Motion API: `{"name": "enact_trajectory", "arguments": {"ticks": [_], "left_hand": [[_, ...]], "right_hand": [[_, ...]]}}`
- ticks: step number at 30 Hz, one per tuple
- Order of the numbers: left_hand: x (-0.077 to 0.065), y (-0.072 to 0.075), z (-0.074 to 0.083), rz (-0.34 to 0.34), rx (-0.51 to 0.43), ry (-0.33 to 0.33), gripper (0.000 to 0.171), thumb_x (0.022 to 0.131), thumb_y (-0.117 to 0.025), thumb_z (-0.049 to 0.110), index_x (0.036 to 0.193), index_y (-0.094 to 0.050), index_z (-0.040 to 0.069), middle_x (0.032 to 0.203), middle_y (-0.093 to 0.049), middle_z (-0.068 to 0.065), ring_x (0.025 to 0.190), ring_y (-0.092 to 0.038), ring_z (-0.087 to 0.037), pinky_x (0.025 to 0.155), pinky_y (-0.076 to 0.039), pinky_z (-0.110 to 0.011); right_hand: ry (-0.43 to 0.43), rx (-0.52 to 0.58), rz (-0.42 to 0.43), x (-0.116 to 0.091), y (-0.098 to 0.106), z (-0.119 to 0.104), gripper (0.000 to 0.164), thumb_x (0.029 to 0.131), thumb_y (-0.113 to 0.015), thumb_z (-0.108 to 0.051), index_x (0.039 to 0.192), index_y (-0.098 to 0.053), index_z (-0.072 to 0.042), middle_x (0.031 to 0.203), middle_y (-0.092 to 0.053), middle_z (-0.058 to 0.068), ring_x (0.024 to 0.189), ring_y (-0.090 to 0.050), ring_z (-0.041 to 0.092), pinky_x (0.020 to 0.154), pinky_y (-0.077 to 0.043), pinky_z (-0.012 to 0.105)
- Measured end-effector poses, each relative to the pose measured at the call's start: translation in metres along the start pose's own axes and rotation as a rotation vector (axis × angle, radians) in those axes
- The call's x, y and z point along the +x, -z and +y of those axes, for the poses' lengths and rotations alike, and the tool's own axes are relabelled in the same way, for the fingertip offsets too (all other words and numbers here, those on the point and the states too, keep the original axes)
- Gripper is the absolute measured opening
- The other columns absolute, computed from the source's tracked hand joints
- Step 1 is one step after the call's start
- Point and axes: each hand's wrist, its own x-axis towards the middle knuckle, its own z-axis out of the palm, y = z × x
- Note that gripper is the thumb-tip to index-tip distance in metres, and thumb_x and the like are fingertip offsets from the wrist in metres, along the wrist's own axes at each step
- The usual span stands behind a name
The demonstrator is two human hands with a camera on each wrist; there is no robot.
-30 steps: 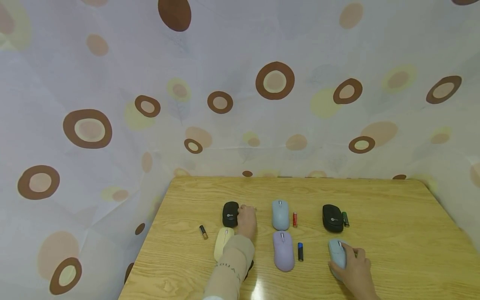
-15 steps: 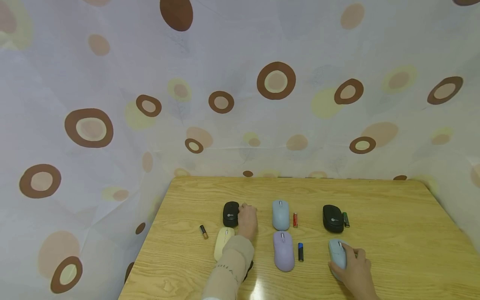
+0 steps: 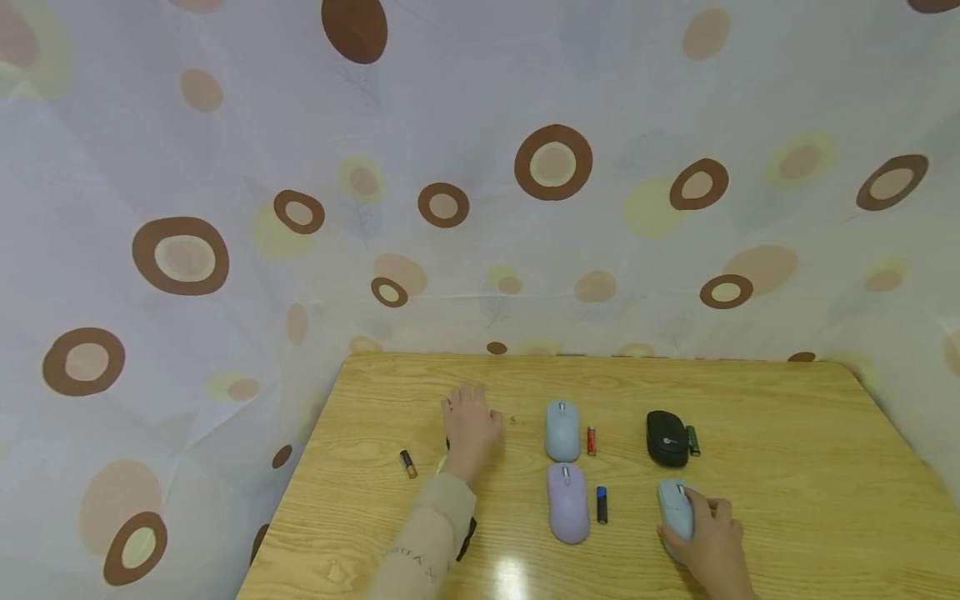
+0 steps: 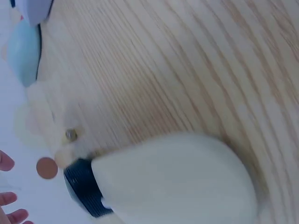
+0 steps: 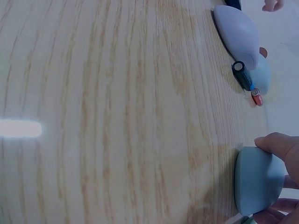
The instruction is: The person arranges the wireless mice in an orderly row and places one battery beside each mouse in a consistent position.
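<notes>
My left hand point(image 3: 471, 427) is over the left side of the table with its fingers spread and nothing held in them. Beneath it, mostly covered in the head view, are a black mouse point(image 4: 85, 186) and a cream mouse point(image 4: 182, 179), both plain in the left wrist view. A small metallic-ended object point(image 4: 71, 135) stands apart from the black mouse. My right hand point(image 3: 711, 537) grips a light blue mouse point(image 3: 677, 510) by its sides, the thumb on the left flank. A green object point(image 5: 250, 220) peeks out under the fingers there.
Mid-table lie another light blue mouse point(image 3: 562, 431) beside a red battery point(image 3: 592, 441), and a purple mouse point(image 3: 568, 504) beside a blue-and-black battery point(image 3: 602, 505). A second black mouse point(image 3: 667, 437) has a green battery point(image 3: 693, 441) alongside. A black-and-copper battery point(image 3: 408, 464) lies far left.
My left hand has moved left from beside the black mouse to above it, and its fingers have spread. The right hand stays on the light blue mouse.
</notes>
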Motion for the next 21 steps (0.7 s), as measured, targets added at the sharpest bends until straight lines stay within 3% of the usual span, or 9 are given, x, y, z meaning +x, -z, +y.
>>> {"name": "enact_trajectory", "arguments": {"ticks": [4, 7, 14, 18, 21], "left_hand": [[-0.001, 0.003, -0.022, 0.067, -0.048, 0.038, 0.043, 0.080, -0.056, 0.025, 0.119, -0.052, 0.007, 0.111, -0.048, -0.013, 0.097, -0.043, -0.030, 0.085, -0.035, -0.046], [-0.005, 0.003, -0.041, 0.081, -0.060, 0.099, 0.043, 0.080, -0.056, 0.022, 0.120, -0.050, 0.006, 0.114, -0.047, -0.015, 0.102, -0.043, -0.033, 0.087, -0.035, -0.048], [-0.021, 0.003, -0.083, -0.016, -0.129, 0.307, 0.056, 0.077, -0.058, 0.020, 0.127, -0.043, 0.001, 0.112, -0.042, -0.018, 0.095, -0.039, -0.031, 0.080, -0.035, -0.044], [-0.032, 0.004, -0.094, -0.065, -0.236, 0.411, 0.059, 0.074, -0.060, 0.016, 0.128, -0.042, -0.003, 0.114, -0.040, -0.022, 0.097, -0.037, -0.035, 0.080, -0.035, -0.047], [-0.040, 0.005, -0.098, -0.088, -0.288, 0.452, 0.059, 0.072, -0.064, 0.011, 0.125, -0.045, -0.007, 0.111, -0.041, -0.026, 0.097, -0.040, -0.038, 0.078, -0.039, -0.048]], "right_hand": [[0.001, -0.002, -0.001, 0.000, 0.000, 0.001, 0.073, 0.079, -0.067, -0.027, 0.128, -0.033, 0.014, 0.111, -0.029, 0.037, 0.093, -0.038, 0.052, 0.068, -0.041, 0.052], [-0.003, -0.003, -0.005, 0.000, 0.000, 0.001, 0.073, 0.079, -0.067, -0.027, 0.128, -0.033, 0.014, 0.112, -0.029, 0.037, 0.093, -0.037, 0.052, 0.069, -0.041, 0.052], [-0.009, -0.001, -0.008, 0.000, 0.000, 0.000, 0.073, 0.079, -0.067, -0.028, 0.129, -0.032, 0.014, 0.112, -0.027, 0.037, 0.095, -0.036, 0.053, 0.069, -0.040, 0.053], [-0.006, -0.001, -0.007, -0.001, 0.000, -0.001, 0.073, 0.079, -0.066, -0.027, 0.129, -0.032, 0.014, 0.112, -0.027, 0.038, 0.094, -0.036, 0.053, 0.069, -0.041, 0.053], [-0.006, -0.001, -0.007, -0.001, 0.000, -0.001, 0.073, 0.079, -0.066, -0.027, 0.129, -0.032, 0.014, 0.112, -0.027, 0.038, 0.094, -0.036, 0.053, 0.069, -0.041, 0.053]]}}
